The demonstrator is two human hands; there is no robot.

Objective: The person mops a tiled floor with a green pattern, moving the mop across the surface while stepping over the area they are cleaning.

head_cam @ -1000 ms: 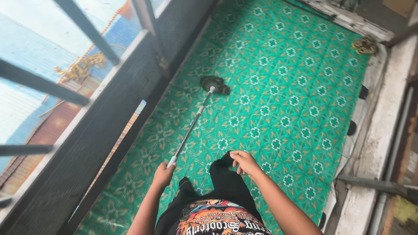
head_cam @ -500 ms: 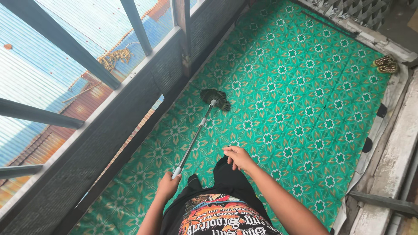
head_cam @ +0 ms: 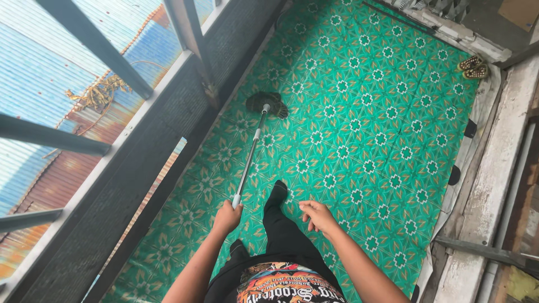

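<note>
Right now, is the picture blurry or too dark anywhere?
Head view: soft, even daylight, with no hard shadows on the green patterned floor mat. The left hand, the mop and the right hand look sharp. The straight window bars splay outward at the edges, a wide-lens effect.

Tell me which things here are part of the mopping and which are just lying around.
In use:
- left hand, gripping the end of the mop handle
- mop head, resting on the green patterned floor mat

Lying about:
- pair of sandals at the mat's far corner
- dry plant debris on the corrugated roof outside
- right hand, holding nothing
</note>
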